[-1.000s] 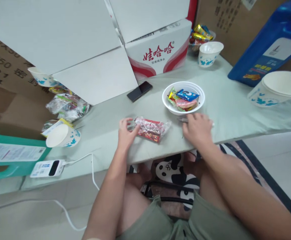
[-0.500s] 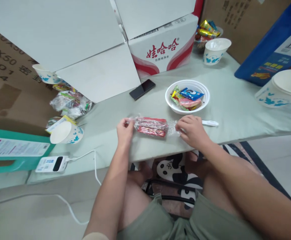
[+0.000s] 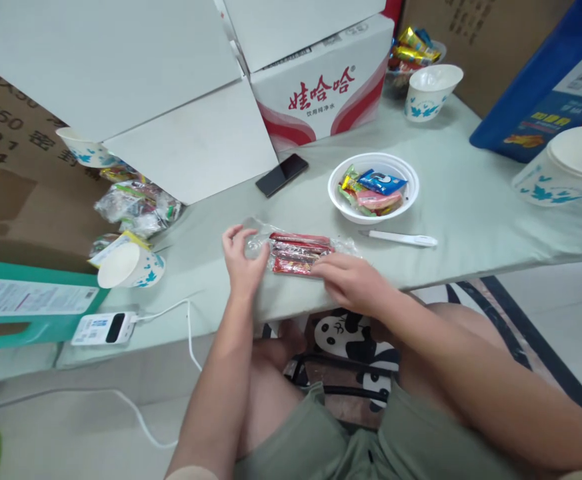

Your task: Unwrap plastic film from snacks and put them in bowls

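Several slim red snack packets [image 3: 298, 245] lie side by side in a clear plastic wrapper [image 3: 258, 235] near the table's front edge. My left hand [image 3: 243, 263] is at the wrapper's left end, its thumb and fingers spread apart and the clear film beside them. At the right end, my right hand [image 3: 351, 280] has its fingers closed on the lower right corner of the front red packet; the fingertips are partly hidden. Just behind that hand lies a white-handled knife [image 3: 403, 238]. A white bowl [image 3: 338, 210] of wrapped snacks stands beyond it.
A black phone [image 3: 282, 175] lies before white cartons [image 3: 321, 100]. Paper cups [image 3: 431, 97] stand at the back right, with a larger paper tub [image 3: 541, 177] and a blue jug [image 3: 521, 93]. On the left are a tipped cup [image 3: 125, 265], bagged snacks [image 3: 141, 207] and a corded white device [image 3: 103, 329].
My right hand has let go of the wrapper's right end and moved left onto the red packets, uncovering the knife. My left hand's fingers have opened from their pinch on the film.
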The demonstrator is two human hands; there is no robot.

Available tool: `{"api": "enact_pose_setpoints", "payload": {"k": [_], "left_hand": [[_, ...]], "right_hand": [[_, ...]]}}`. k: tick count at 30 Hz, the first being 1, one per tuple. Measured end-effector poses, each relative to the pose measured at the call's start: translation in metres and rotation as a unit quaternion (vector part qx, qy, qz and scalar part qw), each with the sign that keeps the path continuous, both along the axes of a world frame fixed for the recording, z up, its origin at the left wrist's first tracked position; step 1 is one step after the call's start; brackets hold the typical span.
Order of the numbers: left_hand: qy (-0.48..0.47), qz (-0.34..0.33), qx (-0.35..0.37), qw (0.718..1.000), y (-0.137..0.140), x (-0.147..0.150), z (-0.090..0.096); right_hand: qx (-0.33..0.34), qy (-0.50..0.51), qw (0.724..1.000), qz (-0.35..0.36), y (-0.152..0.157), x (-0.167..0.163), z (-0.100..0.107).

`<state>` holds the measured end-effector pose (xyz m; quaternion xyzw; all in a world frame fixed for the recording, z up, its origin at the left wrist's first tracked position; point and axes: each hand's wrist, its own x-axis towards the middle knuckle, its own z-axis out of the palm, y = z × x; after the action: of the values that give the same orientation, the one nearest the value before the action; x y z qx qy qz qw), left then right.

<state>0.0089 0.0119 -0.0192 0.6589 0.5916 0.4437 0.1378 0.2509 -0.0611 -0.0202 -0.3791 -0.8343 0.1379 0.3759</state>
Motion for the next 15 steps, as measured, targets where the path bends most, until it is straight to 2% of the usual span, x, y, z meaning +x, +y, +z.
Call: {"api": "enact_pose_setpoints", "payload": {"k": [2, 4, 7, 11, 15], "left_hand": [[0.110, -0.075, 0.016, 0.991, -0.006, 0.008, -0.002], [0.178, -0.127, -0.012, 0.976, -0.010, 0.014, -0.006], [0.219, -0.147, -0.048, 0.963, -0.013, 0.015, -0.010], [0.157, -0.153, -0.022, 0.975, -0.012, 0.006, -0.007], [-0.019, -0.191, 0.006, 0.981, -0.017, -0.006, 0.000]], "right_hand": [[-0.049, -0.019, 0.999, 0.006, 0.008, -0.015, -0.006], [-0.101, -0.042, 0.993, -0.049, 0.021, -0.022, -0.010], [-0.154, -0.097, 0.974, -0.137, 0.039, -0.020, -0.010], [-0.192, -0.139, 0.954, -0.185, 0.048, -0.012, -0.005], [-0.165, -0.093, 0.962, -0.197, 0.049, -0.014, 0.004]]}}
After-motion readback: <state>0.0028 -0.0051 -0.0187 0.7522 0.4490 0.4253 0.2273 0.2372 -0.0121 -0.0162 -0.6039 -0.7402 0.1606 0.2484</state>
